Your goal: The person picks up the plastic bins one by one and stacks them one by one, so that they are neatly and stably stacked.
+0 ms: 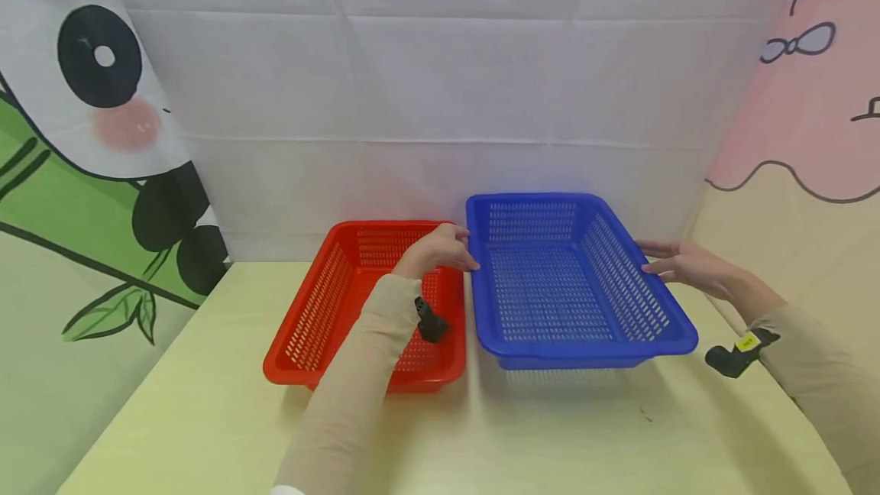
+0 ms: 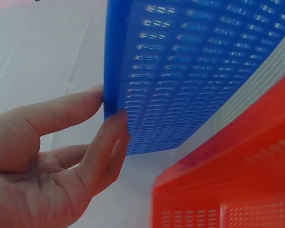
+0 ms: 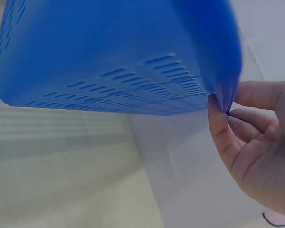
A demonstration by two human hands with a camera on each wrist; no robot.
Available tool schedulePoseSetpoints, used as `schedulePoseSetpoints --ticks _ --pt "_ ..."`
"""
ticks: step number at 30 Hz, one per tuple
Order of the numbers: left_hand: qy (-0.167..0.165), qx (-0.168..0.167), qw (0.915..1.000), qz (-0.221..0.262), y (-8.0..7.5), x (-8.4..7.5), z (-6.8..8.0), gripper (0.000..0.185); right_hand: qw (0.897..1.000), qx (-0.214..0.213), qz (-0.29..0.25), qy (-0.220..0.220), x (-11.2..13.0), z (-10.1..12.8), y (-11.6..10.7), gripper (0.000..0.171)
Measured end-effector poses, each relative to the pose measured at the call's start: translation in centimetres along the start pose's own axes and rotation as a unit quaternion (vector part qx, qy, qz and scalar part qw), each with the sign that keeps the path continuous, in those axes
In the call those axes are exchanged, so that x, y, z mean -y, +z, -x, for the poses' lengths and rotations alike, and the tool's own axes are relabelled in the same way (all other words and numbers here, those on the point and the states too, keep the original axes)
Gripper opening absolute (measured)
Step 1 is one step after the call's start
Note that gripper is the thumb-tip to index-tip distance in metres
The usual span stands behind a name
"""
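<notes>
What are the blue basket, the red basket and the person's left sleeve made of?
Blue basket: probably plastic, smooth, slightly glossy; regular moulded slots and soft highlights suggest it. Red basket: likely the same, with similar slots and sheen. Left sleeve: apparently matte beige fabric, slightly creased; fibre unclear.

Lettering, none legible: one small yellow label (image 1: pixel 747 341), bearing dark marks too small to read, mounted on the black wrist-worn device (image 1: pixel 730 361) at the right sleeve (image 1: pixel 814 369).
</notes>
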State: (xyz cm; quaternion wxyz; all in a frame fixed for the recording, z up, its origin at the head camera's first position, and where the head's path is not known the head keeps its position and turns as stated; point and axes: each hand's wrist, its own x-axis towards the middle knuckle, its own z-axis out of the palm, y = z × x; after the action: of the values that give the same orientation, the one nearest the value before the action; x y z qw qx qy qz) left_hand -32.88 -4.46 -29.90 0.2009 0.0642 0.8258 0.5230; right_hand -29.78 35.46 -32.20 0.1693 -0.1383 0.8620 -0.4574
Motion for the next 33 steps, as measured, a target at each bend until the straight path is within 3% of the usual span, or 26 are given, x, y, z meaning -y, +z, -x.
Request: schedulePoseSetpoints --ticks 6,15,28,33 --pt "0.014 0.01 0.9996 -0.021 -1.8 -0.5 1.1 0.072 1.0 -0.011 -0.019 -0.001 1.6 0.2 0.7 0.067" --pt "0.02 0.027 0.9986 0.042 -4.5 -0.4 2.0 0.075 0.999 -0.006 -0.048 -0.008 3.6 0.0 1.5 0.067" --pt "0.044 0.026 0.9982 0.03 -7.2 0.2 3.1 0.072 0.991 -0.018 -0.126 -0.03 5.8 -0.7 2.9 0.065" --pt "0.06 0.029 0.9967 0.046 -8.5 0.6 3.6 0.07 0.987 -0.031 -0.156 -0.032 6.8 -1.2 3.7 0.065"
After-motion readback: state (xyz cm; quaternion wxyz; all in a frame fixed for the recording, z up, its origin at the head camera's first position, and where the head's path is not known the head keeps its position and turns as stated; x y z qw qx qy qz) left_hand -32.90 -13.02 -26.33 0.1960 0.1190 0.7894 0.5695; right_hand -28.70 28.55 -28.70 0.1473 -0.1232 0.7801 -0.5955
